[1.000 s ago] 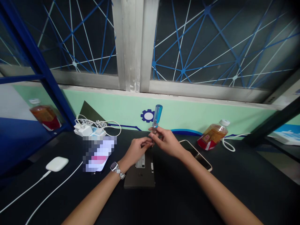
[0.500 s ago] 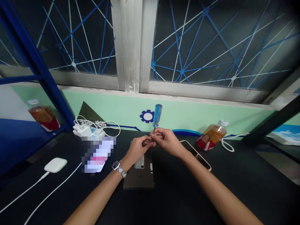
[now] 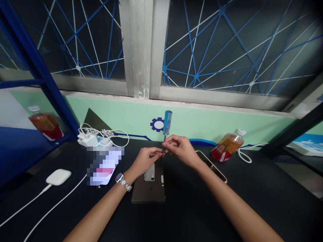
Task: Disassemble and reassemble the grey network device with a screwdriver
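Observation:
A screwdriver (image 3: pixel 167 121) with a clear blue handle stands nearly upright, tilted slightly right at the top. My right hand (image 3: pixel 180 149) pinches its metal shaft just below the handle with thumb and fingertips. Lower down, my left hand (image 3: pixel 147 159) has its thumb and fingers closed about the shaft near the tip. The tip itself is hard to make out behind the fingers. Beneath both hands lies a flat, dark grey rectangular device (image 3: pixel 148 193) with a white label on its upper face. My left hand and wrist cover part of its far end.
Left of the device lies a lit phone (image 3: pixel 107 169), partly pixelated. A white earbud case (image 3: pixel 58 177) on a cable is farther left, and a power strip with plugs (image 3: pixel 94 139) is behind. On the right are another phone (image 3: pixel 214 169) and a drink bottle (image 3: pixel 228 146).
The screwdriver has shifted slightly left, its handle a little higher. My left hand and wrist have moved slightly left, and the fingers of both hands have spread a little apart from each other.

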Action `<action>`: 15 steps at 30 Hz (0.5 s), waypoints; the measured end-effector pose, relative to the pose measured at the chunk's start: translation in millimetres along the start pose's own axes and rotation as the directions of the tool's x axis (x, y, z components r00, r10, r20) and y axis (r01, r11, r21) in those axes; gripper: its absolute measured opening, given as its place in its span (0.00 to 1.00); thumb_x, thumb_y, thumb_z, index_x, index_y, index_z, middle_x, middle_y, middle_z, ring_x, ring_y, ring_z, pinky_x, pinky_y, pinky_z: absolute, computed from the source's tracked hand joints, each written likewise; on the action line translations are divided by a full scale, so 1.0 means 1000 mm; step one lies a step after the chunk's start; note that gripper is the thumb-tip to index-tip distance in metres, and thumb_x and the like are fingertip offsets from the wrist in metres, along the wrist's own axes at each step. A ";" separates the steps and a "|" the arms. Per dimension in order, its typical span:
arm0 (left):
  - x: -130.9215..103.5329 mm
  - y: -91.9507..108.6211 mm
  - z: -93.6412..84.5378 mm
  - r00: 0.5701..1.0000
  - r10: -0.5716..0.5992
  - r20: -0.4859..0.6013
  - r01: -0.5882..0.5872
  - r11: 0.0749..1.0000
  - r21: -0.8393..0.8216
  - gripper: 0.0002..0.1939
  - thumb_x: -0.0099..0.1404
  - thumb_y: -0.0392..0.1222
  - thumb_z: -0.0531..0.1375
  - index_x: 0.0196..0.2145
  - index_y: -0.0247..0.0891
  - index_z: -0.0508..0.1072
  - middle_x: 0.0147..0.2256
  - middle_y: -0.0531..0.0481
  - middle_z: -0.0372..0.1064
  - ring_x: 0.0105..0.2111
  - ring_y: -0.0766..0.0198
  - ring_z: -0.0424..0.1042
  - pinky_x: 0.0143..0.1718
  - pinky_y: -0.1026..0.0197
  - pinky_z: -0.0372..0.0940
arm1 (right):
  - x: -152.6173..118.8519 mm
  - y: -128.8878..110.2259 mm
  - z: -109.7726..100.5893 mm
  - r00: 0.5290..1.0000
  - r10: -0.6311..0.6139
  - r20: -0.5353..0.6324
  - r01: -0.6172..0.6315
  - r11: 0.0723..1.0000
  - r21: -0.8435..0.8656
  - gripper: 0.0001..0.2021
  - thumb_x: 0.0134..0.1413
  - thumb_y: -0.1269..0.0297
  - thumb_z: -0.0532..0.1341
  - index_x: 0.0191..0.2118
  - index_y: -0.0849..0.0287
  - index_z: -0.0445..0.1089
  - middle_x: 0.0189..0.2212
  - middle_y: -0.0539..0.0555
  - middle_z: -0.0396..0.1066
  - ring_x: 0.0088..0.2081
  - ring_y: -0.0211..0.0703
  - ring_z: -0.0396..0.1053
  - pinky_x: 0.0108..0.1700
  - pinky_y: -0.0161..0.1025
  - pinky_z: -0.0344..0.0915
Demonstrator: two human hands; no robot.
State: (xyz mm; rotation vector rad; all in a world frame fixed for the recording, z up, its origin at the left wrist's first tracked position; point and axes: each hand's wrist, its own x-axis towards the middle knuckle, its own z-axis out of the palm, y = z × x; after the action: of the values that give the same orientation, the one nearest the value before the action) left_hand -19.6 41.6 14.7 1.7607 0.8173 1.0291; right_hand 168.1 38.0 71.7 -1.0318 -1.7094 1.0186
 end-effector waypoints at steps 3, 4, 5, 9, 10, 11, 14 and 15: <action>0.000 0.000 -0.002 0.999 0.016 -0.037 -0.014 0.998 0.059 0.11 0.66 0.41 0.60 0.44 0.35 0.78 0.41 0.43 0.79 0.39 0.59 0.78 0.43 0.58 0.70 | -0.001 -0.003 0.001 0.999 -0.008 0.038 0.008 1.000 -0.006 0.13 0.54 0.55 0.65 0.37 0.60 0.70 0.30 0.53 0.74 0.27 0.38 0.74 0.30 0.34 0.68; 0.000 0.000 -0.002 0.999 0.025 -0.046 -0.022 0.997 0.070 0.11 0.66 0.41 0.60 0.43 0.35 0.78 0.40 0.44 0.79 0.38 0.59 0.78 0.43 0.58 0.70 | -0.002 -0.005 0.001 0.999 -0.010 0.053 0.011 1.000 -0.005 0.12 0.55 0.55 0.64 0.37 0.60 0.70 0.31 0.53 0.74 0.27 0.38 0.74 0.31 0.34 0.69; 0.001 0.000 -0.001 0.998 0.036 -0.050 -0.033 0.997 0.077 0.11 0.66 0.41 0.60 0.43 0.35 0.77 0.40 0.44 0.79 0.38 0.59 0.78 0.43 0.59 0.70 | -0.002 -0.006 0.002 0.997 -0.012 0.070 0.012 1.000 0.000 0.12 0.56 0.56 0.64 0.38 0.60 0.70 0.31 0.53 0.74 0.27 0.38 0.74 0.32 0.35 0.69; 0.004 0.000 0.006 0.996 0.078 -0.052 -0.072 0.992 0.100 0.07 0.66 0.38 0.59 0.39 0.36 0.77 0.36 0.47 0.79 0.37 0.60 0.78 0.43 0.60 0.69 | -0.006 -0.009 0.007 0.993 -0.010 0.113 0.007 1.000 0.028 0.13 0.57 0.56 0.63 0.42 0.59 0.69 0.30 0.51 0.74 0.27 0.37 0.73 0.32 0.35 0.70; 0.005 0.000 0.008 0.995 0.082 -0.052 -0.077 0.992 0.100 0.07 0.66 0.37 0.59 0.39 0.36 0.77 0.36 0.47 0.79 0.37 0.60 0.78 0.43 0.60 0.69 | -0.006 -0.009 0.009 0.993 -0.010 0.119 0.007 1.000 0.023 0.13 0.57 0.56 0.63 0.43 0.58 0.69 0.30 0.51 0.73 0.27 0.37 0.73 0.32 0.35 0.70; 0.006 -0.001 0.010 0.995 0.083 -0.050 -0.078 0.992 0.095 0.07 0.66 0.36 0.58 0.39 0.36 0.77 0.36 0.47 0.79 0.37 0.60 0.78 0.42 0.59 0.70 | -0.006 -0.008 0.010 0.993 -0.012 0.116 0.011 1.000 0.008 0.13 0.57 0.56 0.62 0.43 0.58 0.70 0.29 0.51 0.73 0.26 0.37 0.73 0.32 0.35 0.69; 0.007 -0.001 0.013 0.998 0.061 -0.029 -0.059 0.996 0.068 0.09 0.66 0.37 0.59 0.40 0.35 0.78 0.37 0.45 0.79 0.38 0.58 0.78 0.42 0.58 0.70 | -0.005 -0.004 0.011 0.999 -0.013 0.049 0.017 0.997 -0.077 0.12 0.57 0.54 0.63 0.39 0.58 0.72 0.23 0.49 0.72 0.25 0.39 0.72 0.30 0.35 0.69; 0.007 -0.001 0.013 0.999 0.049 -0.020 -0.048 0.997 0.062 0.09 0.66 0.39 0.59 0.40 0.34 0.78 0.38 0.44 0.79 0.38 0.57 0.78 0.43 0.58 0.71 | -0.004 -0.003 0.011 1.000 -0.011 0.015 0.013 0.996 -0.090 0.12 0.56 0.54 0.64 0.37 0.58 0.72 0.22 0.49 0.72 0.24 0.39 0.72 0.29 0.35 0.68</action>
State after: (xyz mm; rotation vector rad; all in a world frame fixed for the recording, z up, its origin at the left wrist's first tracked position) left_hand -5.3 43.1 13.1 1.8324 0.8317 1.0667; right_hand 158.8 31.0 70.1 -1.0720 -1.7851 0.9513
